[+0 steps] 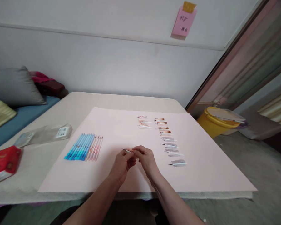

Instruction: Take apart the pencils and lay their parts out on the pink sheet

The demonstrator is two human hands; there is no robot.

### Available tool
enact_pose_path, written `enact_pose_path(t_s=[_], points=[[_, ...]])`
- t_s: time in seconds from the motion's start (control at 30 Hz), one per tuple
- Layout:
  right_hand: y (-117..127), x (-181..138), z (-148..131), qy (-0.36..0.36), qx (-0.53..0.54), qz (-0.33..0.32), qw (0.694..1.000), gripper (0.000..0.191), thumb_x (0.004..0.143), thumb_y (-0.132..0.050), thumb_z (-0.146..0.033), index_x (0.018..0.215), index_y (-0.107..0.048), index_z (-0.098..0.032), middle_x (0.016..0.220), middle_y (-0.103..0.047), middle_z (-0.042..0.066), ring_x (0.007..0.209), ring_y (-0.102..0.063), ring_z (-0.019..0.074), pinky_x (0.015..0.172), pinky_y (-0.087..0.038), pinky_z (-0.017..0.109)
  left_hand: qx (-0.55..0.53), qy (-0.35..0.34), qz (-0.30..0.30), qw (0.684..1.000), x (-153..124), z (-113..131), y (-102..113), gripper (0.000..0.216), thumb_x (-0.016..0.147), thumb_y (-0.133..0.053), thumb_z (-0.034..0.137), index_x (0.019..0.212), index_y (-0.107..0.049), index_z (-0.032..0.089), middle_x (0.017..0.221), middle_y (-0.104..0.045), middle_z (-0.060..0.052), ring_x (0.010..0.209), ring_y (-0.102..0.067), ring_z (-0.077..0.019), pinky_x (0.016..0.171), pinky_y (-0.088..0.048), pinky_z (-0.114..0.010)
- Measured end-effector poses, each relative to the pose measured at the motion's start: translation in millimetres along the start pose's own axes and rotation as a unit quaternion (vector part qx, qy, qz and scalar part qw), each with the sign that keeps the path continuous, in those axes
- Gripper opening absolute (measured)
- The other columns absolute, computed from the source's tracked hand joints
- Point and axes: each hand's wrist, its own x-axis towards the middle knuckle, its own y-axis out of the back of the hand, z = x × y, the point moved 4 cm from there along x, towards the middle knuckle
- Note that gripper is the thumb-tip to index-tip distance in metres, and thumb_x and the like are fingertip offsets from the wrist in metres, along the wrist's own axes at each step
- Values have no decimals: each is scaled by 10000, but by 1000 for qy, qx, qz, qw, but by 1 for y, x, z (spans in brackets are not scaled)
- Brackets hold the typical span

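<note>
My left hand (pixel 123 162) and my right hand (pixel 145 158) meet over the pink sheet (pixel 201 168), fingers pinched together on a thin pen refill (pixel 127 150) whose dark tip sticks out to the left. A row of blue and pink pen barrels (pixel 84 147) lies side by side to the left of my hands. To the right, a column of small pen parts with refills (pixel 170 142) runs down the sheet, and a shorter group (pixel 144 122) lies farther back.
The sheet lies on a beige table (pixel 61 109). A clear plastic package (pixel 44 134) and a red packet (pixel 3 162) rest at the table's left. A grey cushion (pixel 14 86) sits on a blue mattress. A yellow bucket (pixel 215 122) stands at the right.
</note>
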Motion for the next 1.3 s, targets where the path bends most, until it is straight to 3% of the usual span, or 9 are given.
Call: enact_pose_path(t_s=[0.33, 0.57, 0.97, 1.17, 1.3], points=[[0, 4, 0, 3, -24, -107, 994, 264, 684, -621, -308, 905, -710, -194, 766, -666, 24, 667, -546, 142, 530, -387, 233, -3, -17, -8, 1000, 4, 3, 2, 154, 665, -668, 225, 780, -614, 138, 746, -628, -34, 661, -578, -111, 631, -455, -245], [1, 5, 3, -29, 24, -105, 994, 269, 644, -673, -308, 869, -715, -167, 666, -647, 18, 606, -548, 131, 568, -413, 254, -11, -9, 6, 1000, 5, 2, 4, 222, 618, -708, 197, 805, -596, 156, 737, -639, -28, 635, -599, -117, 600, -452, -241], [1, 12, 4, -3, -23, -107, 994, 279, 617, -683, -296, 870, -718, -185, 785, -681, 31, 643, -560, 140, 562, -426, 260, -25, -11, 23, 999, 10, 3, 9, 192, 672, -697, 281, 746, -591, 138, 665, -614, -15, 583, -565, -81, 546, -442, -193], [-2, 9, 17, -68, 119, -30, 990, 306, 543, -738, -241, 828, -681, -144, 634, -647, 9, 579, -592, 137, 614, -471, 284, -34, -21, 35, 999, 10, 5, 8, 175, 669, -699, 253, 751, -584, 149, 677, -612, -5, 587, -571, -77, 552, -453, -191], [-5, 10, 21, -89, 173, -28, 980, 328, 492, -775, -252, 780, -663, -142, 656, -664, 27, 590, -620, 157, 634, -492, 308, -35, -12, 40, 999, 9, 6, 8, 190, 651, -716, 244, 753, -587, 148, 666, -606, -6, 572, -571, -78, 533, -454, -186]])
